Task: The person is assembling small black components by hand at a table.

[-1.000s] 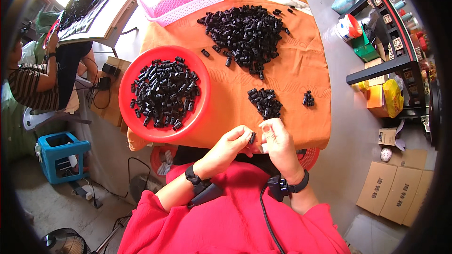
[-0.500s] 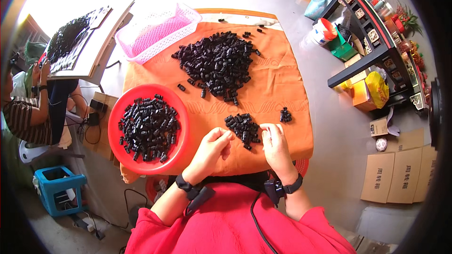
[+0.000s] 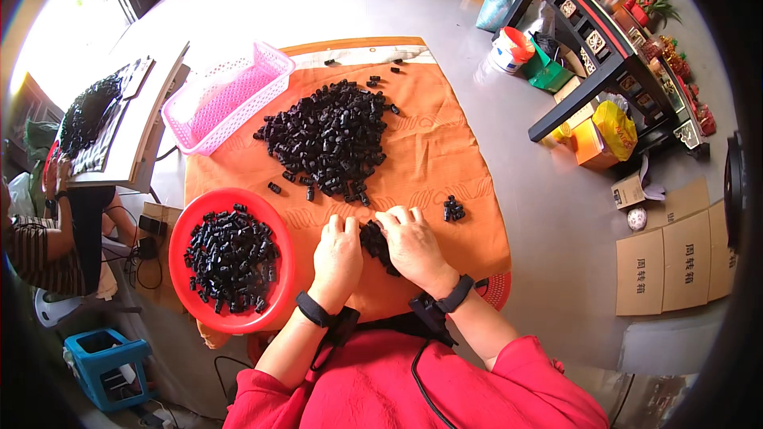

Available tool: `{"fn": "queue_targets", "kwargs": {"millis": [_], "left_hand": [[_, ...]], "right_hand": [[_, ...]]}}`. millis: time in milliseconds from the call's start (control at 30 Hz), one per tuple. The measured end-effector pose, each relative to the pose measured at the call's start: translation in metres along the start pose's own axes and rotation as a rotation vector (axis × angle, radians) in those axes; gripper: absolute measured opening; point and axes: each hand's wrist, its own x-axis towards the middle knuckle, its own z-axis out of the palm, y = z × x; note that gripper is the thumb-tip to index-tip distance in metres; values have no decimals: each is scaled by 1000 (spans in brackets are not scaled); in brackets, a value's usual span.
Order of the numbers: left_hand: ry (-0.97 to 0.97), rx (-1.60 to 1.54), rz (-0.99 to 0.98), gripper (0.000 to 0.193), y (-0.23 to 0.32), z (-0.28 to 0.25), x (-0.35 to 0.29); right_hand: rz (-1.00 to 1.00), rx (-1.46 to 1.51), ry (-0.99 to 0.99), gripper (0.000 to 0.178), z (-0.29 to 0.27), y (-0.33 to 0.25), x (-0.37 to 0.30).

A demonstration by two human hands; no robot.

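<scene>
On an orange cloth (image 3: 445,135) lies a small pile of short black plastic pieces (image 3: 375,242) between my two hands. My left hand (image 3: 339,258) rests palm down at the pile's left side, fingers stretched forward. From the right, my right hand (image 3: 412,246) reaches over the pile, its fingers apart and partly covering pieces; what lies beneath is hidden. To the left, a red basin (image 3: 180,270) contains many of the same pieces. A large heap of them (image 3: 326,135) sits farther back. A smaller cluster (image 3: 454,208) lies right of my right hand.
A pink perforated basket (image 3: 230,123) stands at the back left of the cloth. Left of it, another person (image 3: 48,230) works at a second table (image 3: 151,127). A blue stool (image 3: 107,365) is at lower left. Dark shelving (image 3: 604,71) and cardboard boxes (image 3: 683,258) stand right.
Both hands have moved forward and left over the small pile, with fingers now stretched forward rather than bent. The view has shifted, showing more floor and another person's feet at the top.
</scene>
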Motion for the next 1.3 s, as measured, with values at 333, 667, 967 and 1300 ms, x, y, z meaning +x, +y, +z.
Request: {"fn": "queue_targets", "kwargs": {"millis": [333,667,967,1300], "left_hand": [[-40,-45,-35,24,-3,-15,-27],[79,-162,-144,17,-8,-28,-50],[19,-77,-122,19,-4,-14,-46],[81,-211,-238,15,-1,-21,-51]], "right_hand": [[-106,-8,-56,24,3,-17,-1],[51,270,113,28,-33,-4,-13],[240,459,84,27,-36,1,-47],[329,438,23,27,-38,-5,-51]]}}
